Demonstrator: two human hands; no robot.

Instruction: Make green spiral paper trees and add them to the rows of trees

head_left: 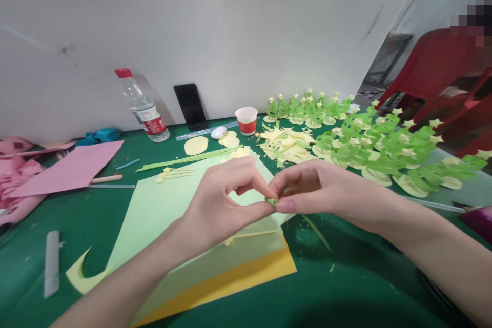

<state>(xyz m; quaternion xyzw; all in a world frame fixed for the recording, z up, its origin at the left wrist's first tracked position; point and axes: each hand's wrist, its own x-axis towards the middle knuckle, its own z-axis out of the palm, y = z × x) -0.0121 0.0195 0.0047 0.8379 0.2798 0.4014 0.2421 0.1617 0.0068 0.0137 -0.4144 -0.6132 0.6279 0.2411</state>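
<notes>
My left hand (230, 197) and my right hand (319, 189) meet above the sheets, fingertips closed on a small rolled green paper strip (272, 201). Part of the roll is hidden by my fingers. Under my hands lies a stack of pale green paper (161, 205) with a yellow sheet (246, 277) at its lower edge. A pale yellow paper piece with a thin stem (246, 236) rests on the stack below my left hand. Several similar stemmed pieces (172, 173) lie near its top left. A narrow green strip (315, 231) is on the table under my right hand.
Green paper spirals with stars (372, 138) crowd the right side. Yellow scraps (286, 143), a paper cup (246, 122), a leaning phone (190, 106) and a bottle (148, 113) stand along the wall. Pink paper (77, 169) lies left; a red chair (442, 72) is at right.
</notes>
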